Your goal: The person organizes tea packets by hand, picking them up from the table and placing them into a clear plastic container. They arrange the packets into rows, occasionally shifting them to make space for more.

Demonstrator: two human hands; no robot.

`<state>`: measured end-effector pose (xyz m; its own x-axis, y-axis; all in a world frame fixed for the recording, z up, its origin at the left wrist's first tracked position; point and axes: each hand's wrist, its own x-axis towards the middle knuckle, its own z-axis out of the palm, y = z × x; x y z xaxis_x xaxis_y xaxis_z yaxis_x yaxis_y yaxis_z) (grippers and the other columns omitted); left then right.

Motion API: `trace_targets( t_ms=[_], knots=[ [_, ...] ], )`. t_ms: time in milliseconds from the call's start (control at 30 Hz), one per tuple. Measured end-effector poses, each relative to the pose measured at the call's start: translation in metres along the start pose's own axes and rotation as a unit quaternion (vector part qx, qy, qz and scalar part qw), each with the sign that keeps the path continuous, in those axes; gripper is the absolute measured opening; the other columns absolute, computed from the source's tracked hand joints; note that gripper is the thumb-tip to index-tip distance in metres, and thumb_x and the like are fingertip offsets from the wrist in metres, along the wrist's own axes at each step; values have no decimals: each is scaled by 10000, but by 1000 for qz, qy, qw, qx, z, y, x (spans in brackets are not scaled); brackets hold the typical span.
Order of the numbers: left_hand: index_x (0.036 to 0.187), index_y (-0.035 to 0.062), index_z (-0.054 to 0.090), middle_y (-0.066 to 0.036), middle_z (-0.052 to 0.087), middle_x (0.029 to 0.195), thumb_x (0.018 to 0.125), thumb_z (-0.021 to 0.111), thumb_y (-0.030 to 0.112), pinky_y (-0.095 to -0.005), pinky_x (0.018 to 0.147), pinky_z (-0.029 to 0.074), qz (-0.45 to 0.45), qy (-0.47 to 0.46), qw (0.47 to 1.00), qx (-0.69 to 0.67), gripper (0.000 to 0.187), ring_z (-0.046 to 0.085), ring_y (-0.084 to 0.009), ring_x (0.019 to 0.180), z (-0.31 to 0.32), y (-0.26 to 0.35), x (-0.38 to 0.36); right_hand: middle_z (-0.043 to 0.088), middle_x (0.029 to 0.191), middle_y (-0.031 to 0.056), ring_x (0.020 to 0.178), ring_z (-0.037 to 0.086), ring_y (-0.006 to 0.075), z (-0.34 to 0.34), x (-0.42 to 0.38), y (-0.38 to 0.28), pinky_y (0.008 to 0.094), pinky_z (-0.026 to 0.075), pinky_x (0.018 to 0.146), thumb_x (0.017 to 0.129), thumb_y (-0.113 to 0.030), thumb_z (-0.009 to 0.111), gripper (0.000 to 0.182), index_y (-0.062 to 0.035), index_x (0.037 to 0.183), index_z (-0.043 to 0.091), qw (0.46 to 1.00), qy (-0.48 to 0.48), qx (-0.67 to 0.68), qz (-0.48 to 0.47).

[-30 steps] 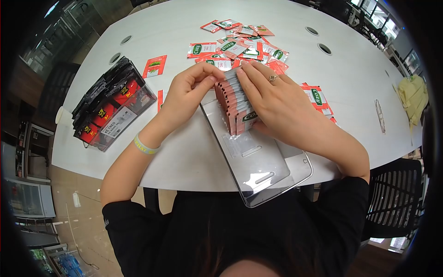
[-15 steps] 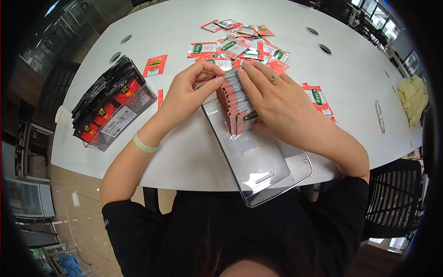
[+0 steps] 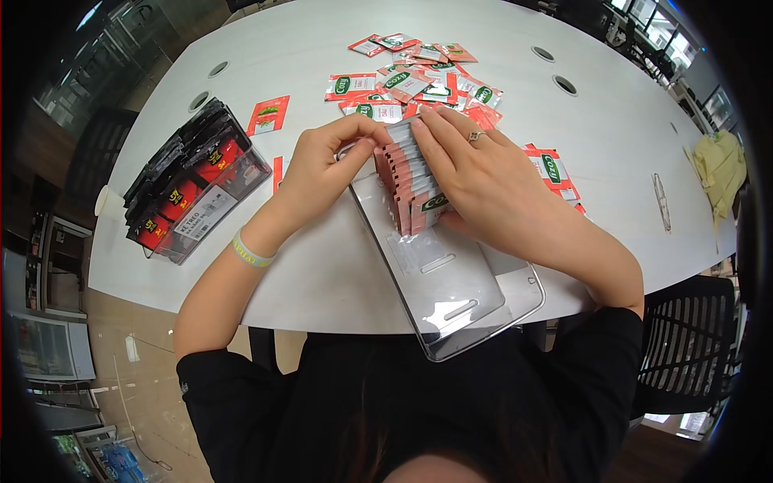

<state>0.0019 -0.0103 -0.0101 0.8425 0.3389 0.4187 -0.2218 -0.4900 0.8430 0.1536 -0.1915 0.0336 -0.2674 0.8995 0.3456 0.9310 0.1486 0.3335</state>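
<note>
A row of red and white sachets stands packed together in a clear plastic holder, which lies aslant over the table's near edge. At the row's far left end, my left hand pinches the sachets between thumb and bent fingers. Along the right side of the row lies my right hand, fingers together and wrapped over the sachets, its thumb partly hidden below. Beyond both hands is a loose pile of red and white sachets.
A clear box of black and red packets stands at the left. Single sachets lie beside it, others beyond my right forearm. Further right are a thin clear item and a yellow-green cloth. A chair is at the lower right.
My left thumb has shifted slightly away from the sachets' edges. My right hand and the holder have hardly moved.
</note>
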Motion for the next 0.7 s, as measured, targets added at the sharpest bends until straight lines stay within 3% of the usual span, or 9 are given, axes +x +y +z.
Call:
trace_targets(
  t_ms=[367, 700],
  knots=[
    [989, -24, 674, -47, 691, 907, 934, 631, 196, -262, 824, 497, -29, -8, 999, -9, 231, 626, -106, 876, 1, 7, 1, 510, 1291, 281, 1135, 558, 327, -3, 0, -1, 344, 501, 776, 665, -79, 670, 675, 155, 1264, 464, 1000, -7, 9, 4],
    [1020, -21, 666, -57, 684, 983, 928, 647, 164, -284, 906, 480, -59, -10, 995, -79, 208, 625, -123, 951, 0, 0, 1, 505, 1297, 286, 1148, 552, 337, -2, 0, -1, 351, 501, 789, 677, -74, 658, 670, 157, 1274, 460, 1000, -7, 3, 3]
  ],
)
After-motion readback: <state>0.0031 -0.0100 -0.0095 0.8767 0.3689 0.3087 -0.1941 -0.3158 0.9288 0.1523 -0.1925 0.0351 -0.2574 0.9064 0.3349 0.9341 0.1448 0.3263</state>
